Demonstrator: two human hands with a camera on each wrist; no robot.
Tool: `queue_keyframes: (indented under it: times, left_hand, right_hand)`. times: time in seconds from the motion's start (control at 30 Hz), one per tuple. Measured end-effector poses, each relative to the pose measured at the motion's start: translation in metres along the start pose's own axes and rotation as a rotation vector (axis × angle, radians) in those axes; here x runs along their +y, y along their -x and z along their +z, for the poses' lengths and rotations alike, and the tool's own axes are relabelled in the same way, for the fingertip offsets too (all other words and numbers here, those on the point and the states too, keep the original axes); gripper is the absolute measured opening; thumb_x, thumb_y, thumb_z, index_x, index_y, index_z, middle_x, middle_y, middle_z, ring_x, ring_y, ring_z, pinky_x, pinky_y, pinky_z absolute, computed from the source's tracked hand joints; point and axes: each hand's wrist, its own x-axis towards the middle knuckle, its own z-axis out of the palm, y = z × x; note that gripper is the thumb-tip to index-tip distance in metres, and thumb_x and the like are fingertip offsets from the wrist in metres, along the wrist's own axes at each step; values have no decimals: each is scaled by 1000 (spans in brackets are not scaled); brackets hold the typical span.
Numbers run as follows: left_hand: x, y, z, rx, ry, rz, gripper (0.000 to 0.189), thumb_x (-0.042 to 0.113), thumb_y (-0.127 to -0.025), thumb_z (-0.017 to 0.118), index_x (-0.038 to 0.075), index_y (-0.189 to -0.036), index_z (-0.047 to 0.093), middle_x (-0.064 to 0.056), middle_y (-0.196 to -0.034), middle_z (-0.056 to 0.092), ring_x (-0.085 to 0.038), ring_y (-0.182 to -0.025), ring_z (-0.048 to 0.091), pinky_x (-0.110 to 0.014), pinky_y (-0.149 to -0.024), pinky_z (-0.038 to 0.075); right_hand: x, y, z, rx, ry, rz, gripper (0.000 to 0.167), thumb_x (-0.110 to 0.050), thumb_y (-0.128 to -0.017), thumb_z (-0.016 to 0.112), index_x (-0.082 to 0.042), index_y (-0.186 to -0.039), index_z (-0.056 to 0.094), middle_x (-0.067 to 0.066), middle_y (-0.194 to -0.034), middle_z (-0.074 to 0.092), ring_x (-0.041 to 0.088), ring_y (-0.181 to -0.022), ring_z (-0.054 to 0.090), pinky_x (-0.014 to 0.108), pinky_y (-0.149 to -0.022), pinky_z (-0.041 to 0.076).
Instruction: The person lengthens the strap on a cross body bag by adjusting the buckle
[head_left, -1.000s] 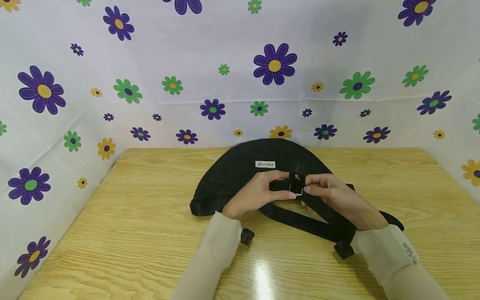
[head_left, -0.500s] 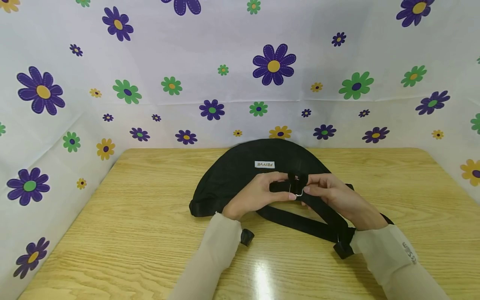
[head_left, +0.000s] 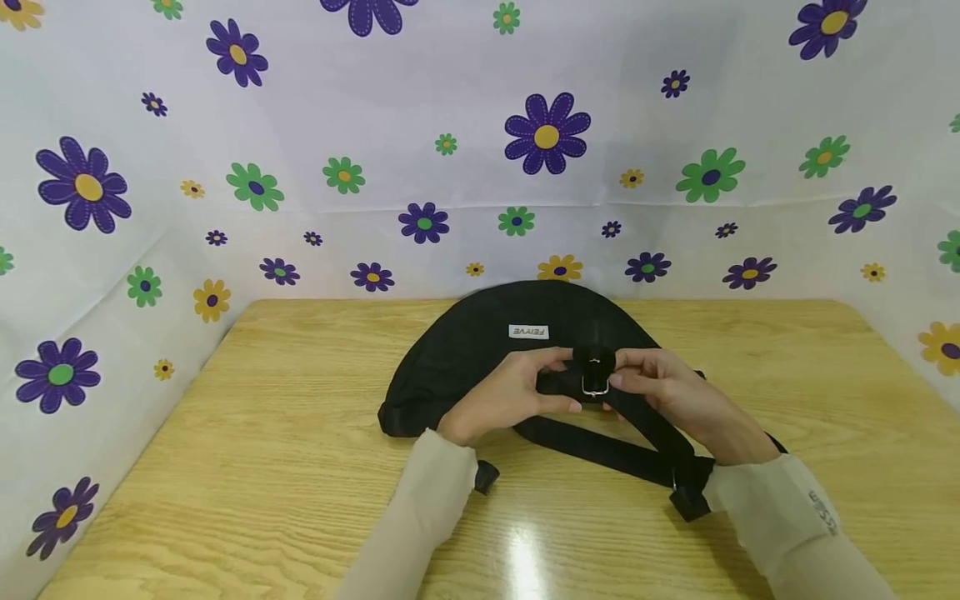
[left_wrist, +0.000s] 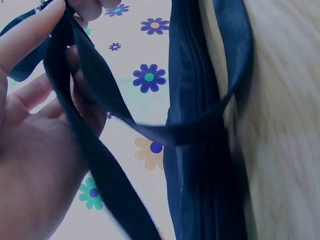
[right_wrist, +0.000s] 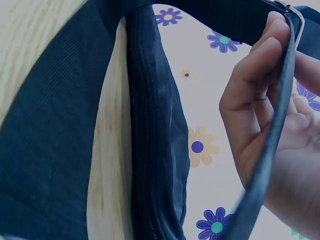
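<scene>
A black half-moon waist bag (head_left: 457,358) with a white label (head_left: 528,332) lies at the back of the table. In front of it, both hands hold its black strap (head_left: 600,446) at a silver metal buckle (head_left: 595,392). My left hand (head_left: 498,396) has the strap between thumb and fingers, just left of the buckle, with the thumb apart from the frame. My right hand (head_left: 678,400) pinches strap and buckle at the right side. A short strap loop (head_left: 592,357) bulges above the buckle. In the right wrist view, webbing crosses in front of the right hand (right_wrist: 255,95).
The wooden table (head_left: 285,467) reaches back to a white cloth (head_left: 450,100) printed with flowers. A lower strap length runs right, toward the right sleeve (head_left: 780,500). Small black blocks show beside both sleeves. The bag's zipped edge (right_wrist: 142,100) shows in the right wrist view.
My left thumb has come off the buckle and the left hand has eased slightly left. The strap loop above the buckle has become rounder. My right hand has hardly moved.
</scene>
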Motion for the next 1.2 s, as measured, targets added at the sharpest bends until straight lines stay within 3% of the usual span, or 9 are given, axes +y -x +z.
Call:
queue_keyframes:
  times: [0.17,0.43,0.67,0.83,0.97,1.2]
  left_hand:
    - [1,3,-1,9,-65,4,49,14,-92,78,-1,-135,61,-14,-131,65,-21,-121,60,-29,-100,46]
    - [2,3,-1,7,-66,45,44,14,-94,75,-1,-134,61,-14,-125,68,-18,-113,64,-29,-96,50]
    - [1,3,0,2,-62,71,41,11,-96,73,-1,-133,61,-12,-126,67,-11,-111,62,-22,-93,49]
    - [2,2,-1,2,-79,64,43,13,-96,72,-1,-135,60,-13,-131,65,-15,-119,60,-24,-98,46]
    - [2,4,-4,-2,-101,44,46,16,-97,72,0,-138,59,-12,-139,60,-20,-129,55,-28,-105,43]
    - [1,7,-7,-2,-111,66,45,16,-98,71,1,-138,59,-10,-139,59,-18,-130,53,-28,-107,41]
  right_hand:
    - [-2,0,4,59,63,23,10,0,-102,56,-5,-110,59,1,-98,73,18,-82,65,29,-77,55]
    - [-6,-2,16,138,184,2,51,1,-94,68,16,-134,40,7,-104,72,24,-79,64,31,-68,56]
    - [-9,-6,27,216,321,-9,60,-2,-90,75,19,-136,42,18,-97,70,27,-70,64,31,-64,54]
    - [-12,-8,29,253,431,-8,57,-5,-89,76,18,-134,47,17,-100,70,24,-77,65,31,-64,54]
    - [-14,-8,27,252,520,-17,53,-8,-90,76,16,-130,51,17,-104,70,23,-84,66,31,-72,53]
    - [-13,-4,22,243,550,-19,57,-10,-89,77,17,-133,50,24,-118,66,26,-98,66,27,-81,52]
